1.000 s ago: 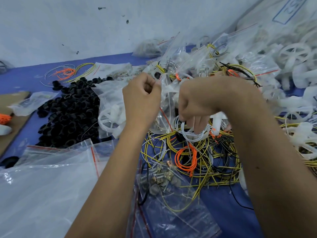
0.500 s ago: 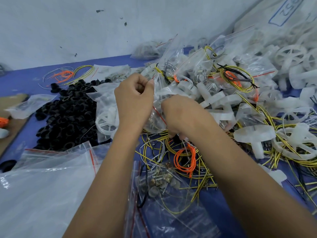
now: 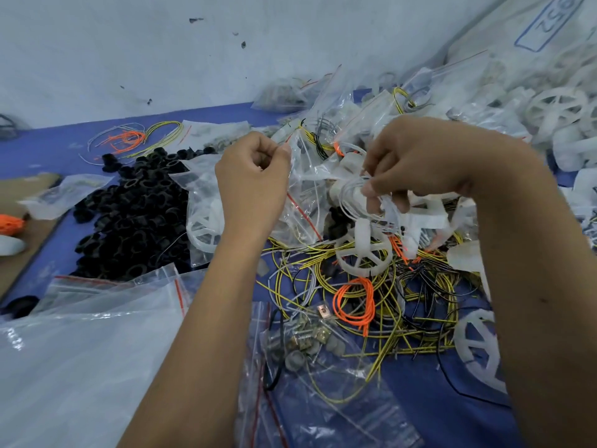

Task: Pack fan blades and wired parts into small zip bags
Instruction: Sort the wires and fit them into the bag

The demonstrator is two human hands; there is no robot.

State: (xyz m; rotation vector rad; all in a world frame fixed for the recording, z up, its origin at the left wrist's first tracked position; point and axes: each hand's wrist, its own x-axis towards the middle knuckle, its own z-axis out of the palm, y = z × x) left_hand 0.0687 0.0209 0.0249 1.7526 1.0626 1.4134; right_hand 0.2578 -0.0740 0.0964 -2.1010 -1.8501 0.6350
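Hands, two: left hand (image 3: 253, 182) pinches one zip bag (image 3: 307, 202).

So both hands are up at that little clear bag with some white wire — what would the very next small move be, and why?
Probably feeding the white wire coil into the zip bag. The left hand pinches the bag's top edge, holding it up, while the right hand grips the coil right beside the bag. Whether the mouth is open wide enough is hard to tell.
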